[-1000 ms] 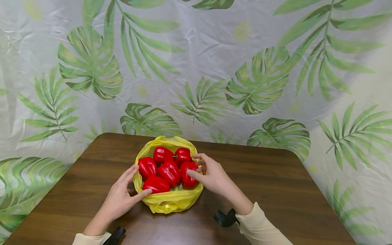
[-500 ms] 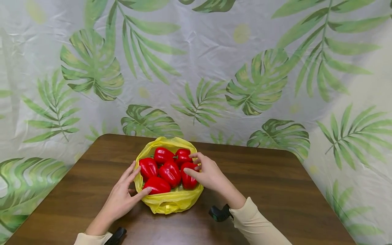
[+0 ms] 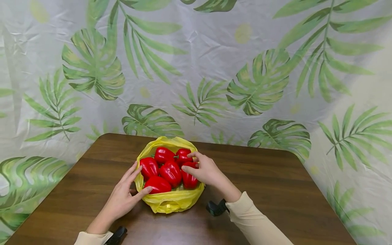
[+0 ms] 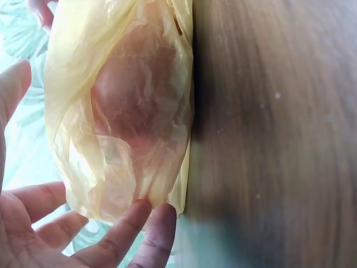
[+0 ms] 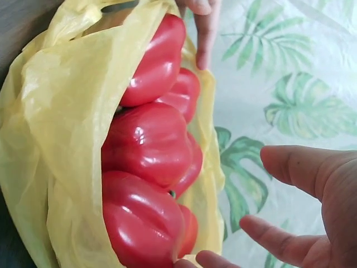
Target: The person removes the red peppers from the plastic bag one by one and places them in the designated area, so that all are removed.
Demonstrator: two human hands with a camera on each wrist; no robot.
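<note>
Several glossy red bell peppers (image 3: pixel 170 173) lie inside a yellow plastic bag (image 3: pixel 173 203), whose mouth is spread wide and faces up. My left hand (image 3: pixel 122 195) rests along the bag's left side, fingers extended at the plastic and thumb reaching over the rim by the front-left pepper (image 3: pixel 157 184). Over the bag's right rim hovers my right hand (image 3: pixel 211 173), its thumb and fingers spread above the rightmost pepper (image 3: pixel 190 178). In the right wrist view, the thumb and forefinger stand apart with nothing between them, while lower fingertips come right at the bag's edge.
The bag stands on a dark brown wooden table (image 3: pixel 263 190) near its far edge. Behind it hangs a pale cloth (image 3: pixel 211 58) printed with green leaves. Each wrist wears a black camera mount, such as the right one (image 3: pixel 216 208).
My right hand has shifted slightly left, farther in over the rightmost pepper. The left hand stays at the bag's side, and the peppers and bag keep their places.
</note>
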